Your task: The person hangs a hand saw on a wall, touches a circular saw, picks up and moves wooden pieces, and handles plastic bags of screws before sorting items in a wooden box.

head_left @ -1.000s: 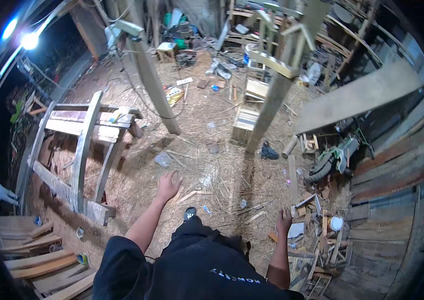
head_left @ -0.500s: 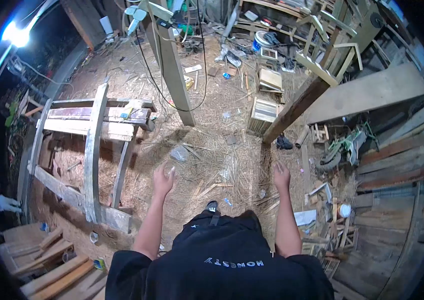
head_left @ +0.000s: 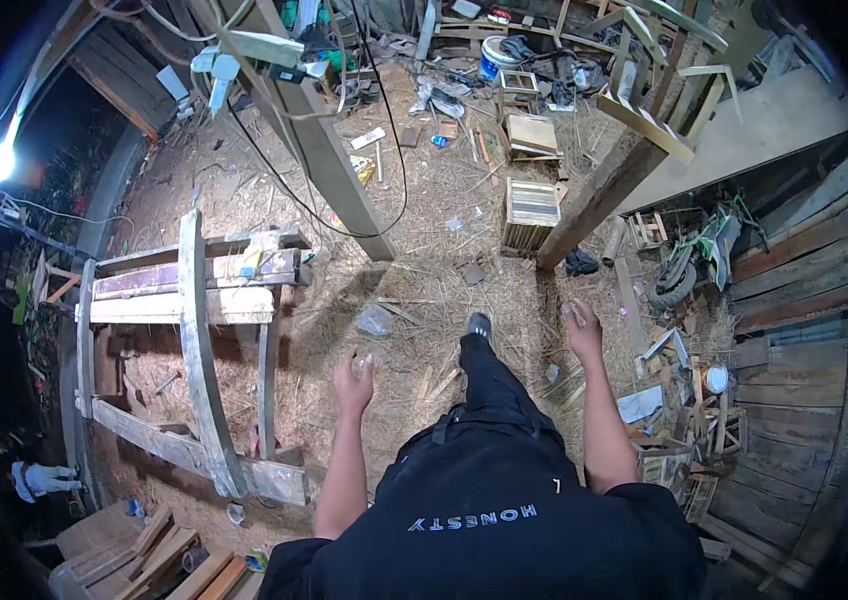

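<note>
My left hand (head_left: 354,384) hangs in the air in front of me, fingers loosely bent and apart, with nothing in it. Nearest to it on the littered ground lies a clear plastic bag (head_left: 375,320). Out to the other side, my right hand (head_left: 581,328) is also raised and empty, its fingers spread a little. Beyond that hand stands a slanted wooden post (head_left: 599,205). Between my hands, one leg (head_left: 479,365) in dark trousers is stretched forward on the ground.
A wooden frame with planks (head_left: 206,350) stands on the left. Ahead are another post (head_left: 344,180), a hanging cable (head_left: 402,150) and a slatted wooden crate (head_left: 531,215). A small green bike (head_left: 709,255) and scrap wood (head_left: 714,430) lie right. A person (head_left: 42,480) is far left.
My view has shifted as I step, and one leg now reaches forward. Both hands sit farther right in view, the left one lower. They stay empty.
</note>
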{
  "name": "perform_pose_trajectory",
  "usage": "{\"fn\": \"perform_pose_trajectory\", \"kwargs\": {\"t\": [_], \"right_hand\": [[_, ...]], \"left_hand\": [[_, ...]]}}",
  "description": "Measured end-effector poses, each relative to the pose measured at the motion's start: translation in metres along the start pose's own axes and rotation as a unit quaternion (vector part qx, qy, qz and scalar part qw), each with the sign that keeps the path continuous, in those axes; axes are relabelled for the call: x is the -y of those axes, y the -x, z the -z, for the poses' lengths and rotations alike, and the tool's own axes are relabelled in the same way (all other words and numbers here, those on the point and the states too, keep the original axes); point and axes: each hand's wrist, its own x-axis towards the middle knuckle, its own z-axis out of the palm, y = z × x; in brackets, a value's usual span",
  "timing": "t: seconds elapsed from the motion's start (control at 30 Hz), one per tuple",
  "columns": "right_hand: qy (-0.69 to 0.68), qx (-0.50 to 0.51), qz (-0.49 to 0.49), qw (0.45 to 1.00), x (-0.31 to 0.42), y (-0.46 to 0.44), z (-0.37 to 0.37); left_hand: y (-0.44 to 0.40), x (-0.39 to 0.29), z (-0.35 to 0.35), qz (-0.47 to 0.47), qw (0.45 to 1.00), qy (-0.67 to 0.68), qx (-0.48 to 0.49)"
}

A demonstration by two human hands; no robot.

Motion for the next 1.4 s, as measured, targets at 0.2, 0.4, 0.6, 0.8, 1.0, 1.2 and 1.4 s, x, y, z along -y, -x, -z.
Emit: {"fn": "perform_pose_trajectory", "kwargs": {"t": [0.2, 0.4, 0.6, 0.8, 1.0, 1.2, 1.4], "right_hand": [[0.036, -0.034, 0.060, 0.997, 0.029, -0.073, -0.026], [0.119, -0.069, 0.095, 0.986, 0.061, -0.221, -0.064], [0.129, -0.062, 0.143, 0.979, 0.136, -0.374, -0.081], [0.148, -0.056, 0.190, 0.969, 0.178, -0.447, -0.084], [0.130, -0.075, 0.142, 0.978, 0.179, -0.478, -0.080], [0.126, -0.204, 0.018, 0.971, 0.176, -0.541, -0.077], [0.076, -0.333, -0.101, 0.934, 0.164, -0.615, -0.120]], "left_hand": [[-0.105, -0.037, -0.051, -0.040, 0.999, 0.030, 0.016], [-0.262, -0.124, -0.136, -0.123, 0.992, 0.001, 0.028], [-0.404, -0.227, -0.207, -0.127, 0.988, -0.013, 0.090], [-0.488, -0.294, -0.278, -0.125, 0.985, 0.006, 0.115], [-0.562, -0.324, -0.373, -0.222, 0.969, 0.005, 0.108], [-0.696, -0.370, -0.474, -0.243, 0.945, 0.044, 0.213], [-0.839, -0.385, -0.501, -0.320, 0.906, 0.014, 0.277]]}}
